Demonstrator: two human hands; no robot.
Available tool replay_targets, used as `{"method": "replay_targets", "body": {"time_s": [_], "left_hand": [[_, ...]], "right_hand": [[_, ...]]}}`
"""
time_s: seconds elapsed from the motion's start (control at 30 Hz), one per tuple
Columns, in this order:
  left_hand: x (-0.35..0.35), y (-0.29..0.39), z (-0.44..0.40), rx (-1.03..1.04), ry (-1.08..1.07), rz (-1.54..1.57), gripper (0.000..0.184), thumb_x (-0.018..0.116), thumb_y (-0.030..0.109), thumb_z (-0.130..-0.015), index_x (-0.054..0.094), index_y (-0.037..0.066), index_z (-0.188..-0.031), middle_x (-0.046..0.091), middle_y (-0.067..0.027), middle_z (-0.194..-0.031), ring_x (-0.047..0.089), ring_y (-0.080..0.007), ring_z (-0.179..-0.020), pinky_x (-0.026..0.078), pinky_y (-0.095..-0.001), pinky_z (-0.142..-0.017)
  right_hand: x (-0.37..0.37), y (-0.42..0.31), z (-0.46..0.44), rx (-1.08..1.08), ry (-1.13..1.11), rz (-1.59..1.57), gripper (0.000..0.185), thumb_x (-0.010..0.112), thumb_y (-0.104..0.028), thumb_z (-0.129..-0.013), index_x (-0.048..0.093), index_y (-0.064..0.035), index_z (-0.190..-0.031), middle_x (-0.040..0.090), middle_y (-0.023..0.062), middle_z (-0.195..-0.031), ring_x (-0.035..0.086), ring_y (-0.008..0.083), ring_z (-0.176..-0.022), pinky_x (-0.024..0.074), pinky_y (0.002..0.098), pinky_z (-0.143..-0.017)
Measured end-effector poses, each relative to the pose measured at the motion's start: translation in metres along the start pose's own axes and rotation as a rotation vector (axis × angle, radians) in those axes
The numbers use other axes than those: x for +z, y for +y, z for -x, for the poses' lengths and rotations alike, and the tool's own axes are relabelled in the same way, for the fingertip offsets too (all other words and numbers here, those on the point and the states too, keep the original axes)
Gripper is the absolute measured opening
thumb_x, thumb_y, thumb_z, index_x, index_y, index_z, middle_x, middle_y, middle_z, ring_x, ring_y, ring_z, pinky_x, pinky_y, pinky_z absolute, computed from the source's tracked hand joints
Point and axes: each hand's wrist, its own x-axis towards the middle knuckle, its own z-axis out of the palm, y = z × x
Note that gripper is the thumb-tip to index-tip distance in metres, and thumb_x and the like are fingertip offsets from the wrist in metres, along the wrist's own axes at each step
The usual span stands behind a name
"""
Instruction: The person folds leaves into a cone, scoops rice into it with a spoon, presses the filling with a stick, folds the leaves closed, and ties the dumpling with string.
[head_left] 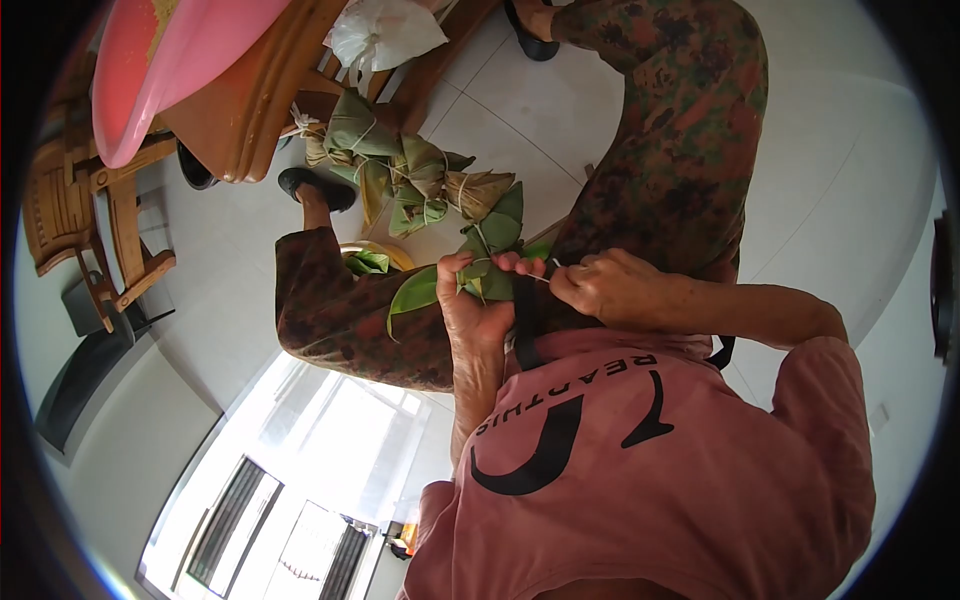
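Note:
My left hand is closed around a leaf-wrapped rice dumpling above my lap, its fingers over the green leaves. A loose end of a long green leaf sticks out to the left of it. My right hand is pinched on a thin white string that runs across to the dumpling. Just beyond my hands hangs a bunch of several tied rice dumplings, wrapped in green and brownish leaves. Part of the held dumpling is hidden behind my fingers.
A pink basin with yellowish grains stands on a wooden table at upper left. A white plastic bag lies near the bunch. Green leaves sit in a yellow-rimmed container by my leg. A wooden chair stands far left.

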Motion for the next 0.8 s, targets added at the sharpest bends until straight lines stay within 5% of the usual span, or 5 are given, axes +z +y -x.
{"method": "replay_targets", "body": {"time_s": [0.33,0.53,0.8], "left_hand": [[-0.008,0.002,-0.015,-0.056,0.102,0.134,0.027,0.059,0.024,-0.071,0.052,-0.001,-0.078,0.048,-0.0137,-0.068,0.046,-0.0252,-0.07,0.041,-0.0426,-0.086],[-0.004,-0.001,-0.009,0.09,0.016,-0.259,0.031,0.062,0.03,-0.078,0.053,0.003,-0.091,0.053,-0.0125,-0.073,0.049,-0.0225,-0.066,0.045,-0.0426,-0.078],[-0.019,0.007,-0.013,0.02,-0.013,-0.219,0.03,0.061,0.032,-0.079,0.054,0.005,-0.091,0.054,-0.0091,-0.077,0.049,-0.0194,-0.064,0.045,-0.041,-0.072]], "right_hand": [[0.008,0.002,0.0,-0.004,-0.012,-0.256,0.014,0.05,0.001,-0.069,0.045,0.0045,-0.082,0.056,0.0151,-0.065,0.06,0.0322,-0.063,0.0474,0.0402,-0.052],[0.008,-0.003,-0.001,0.018,-0.009,-0.272,0.01,0.049,0.003,-0.071,0.045,0.0036,-0.08,0.056,0.0163,-0.064,0.06,0.0344,-0.062,0.047,0.0416,-0.052],[0.011,-0.004,-0.002,0.028,0.002,-0.214,0.011,0.049,0.002,-0.071,0.044,0.0035,-0.081,0.055,0.0157,-0.068,0.06,0.0329,-0.067,0.0472,0.0413,-0.055]]}}
